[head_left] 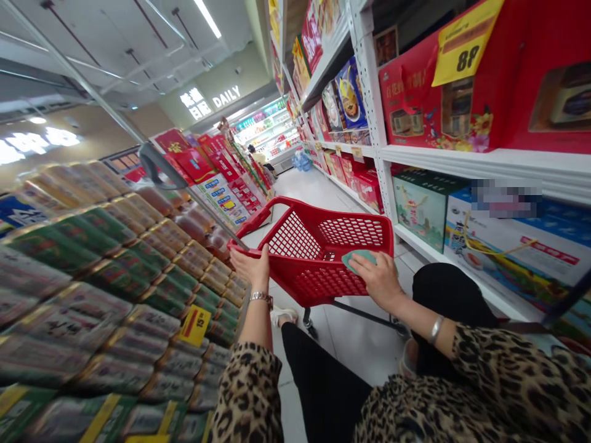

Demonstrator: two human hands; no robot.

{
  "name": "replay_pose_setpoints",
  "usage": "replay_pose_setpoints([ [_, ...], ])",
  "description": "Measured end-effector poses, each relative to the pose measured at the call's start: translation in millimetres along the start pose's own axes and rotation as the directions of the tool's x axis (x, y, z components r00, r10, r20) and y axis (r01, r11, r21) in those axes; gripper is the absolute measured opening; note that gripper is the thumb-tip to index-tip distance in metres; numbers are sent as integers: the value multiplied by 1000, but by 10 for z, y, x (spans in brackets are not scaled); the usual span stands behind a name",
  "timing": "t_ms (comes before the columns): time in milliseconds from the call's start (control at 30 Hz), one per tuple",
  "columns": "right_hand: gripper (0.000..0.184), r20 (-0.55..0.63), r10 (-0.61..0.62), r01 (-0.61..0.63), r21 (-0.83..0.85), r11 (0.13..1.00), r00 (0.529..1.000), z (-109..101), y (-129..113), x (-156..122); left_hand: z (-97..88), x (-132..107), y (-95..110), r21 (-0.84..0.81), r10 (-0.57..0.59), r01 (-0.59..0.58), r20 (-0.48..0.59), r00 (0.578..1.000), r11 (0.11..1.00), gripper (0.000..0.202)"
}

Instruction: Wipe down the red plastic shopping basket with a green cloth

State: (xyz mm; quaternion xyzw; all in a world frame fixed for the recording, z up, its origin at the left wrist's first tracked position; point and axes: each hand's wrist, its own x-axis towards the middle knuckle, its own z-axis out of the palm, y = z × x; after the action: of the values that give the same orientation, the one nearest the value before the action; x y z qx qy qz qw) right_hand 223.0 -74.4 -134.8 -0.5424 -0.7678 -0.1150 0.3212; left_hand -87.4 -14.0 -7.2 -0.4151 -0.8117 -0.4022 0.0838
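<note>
A person is standing in a supermarket aisle [305,191] between gift-box shelving [484,163] and stacked drink cartons [115,277], steadying a red wheeled shopping basket [314,212]: the left hand [249,267] is curled around its rim, the open right hand [375,282] is resting on a flat green item [355,258] inside

Shopping cart [318,249] ahead | stacked cans [115,277] left (in tiers) | shelved boxes [521,246] right

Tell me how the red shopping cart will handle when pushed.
The red plastic shopping cart is probably light, with open mesh walls. Its small casters likely swivel easily on the smooth tile floor, so it may veer.
</note>
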Motion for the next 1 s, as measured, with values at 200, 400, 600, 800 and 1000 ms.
replay_pose_setpoints([
  [200,53,-3,2,-2,4,1000,1000,51,89,54,-99,309,-20,71,96,-110,183,978,991,126],
  [400,51,3,52,-52,5,999,999,88,269,182,-126,308,9,150,75,-108,208,975,983,127],
  [600,52,1,192,-192,2,981,981,119,574,334,-170,230,121,219,152,-188,171,973,957,97],
  [800,55,3,350,-350,-13,937,937,75,844,485,-193,-15,157,210,328,-363,183,927,908,66],
  [1000,53,30,354,-354,0,935,935,15,721,559,-135,-306,216,201,376,-406,171,911,892,56],
])
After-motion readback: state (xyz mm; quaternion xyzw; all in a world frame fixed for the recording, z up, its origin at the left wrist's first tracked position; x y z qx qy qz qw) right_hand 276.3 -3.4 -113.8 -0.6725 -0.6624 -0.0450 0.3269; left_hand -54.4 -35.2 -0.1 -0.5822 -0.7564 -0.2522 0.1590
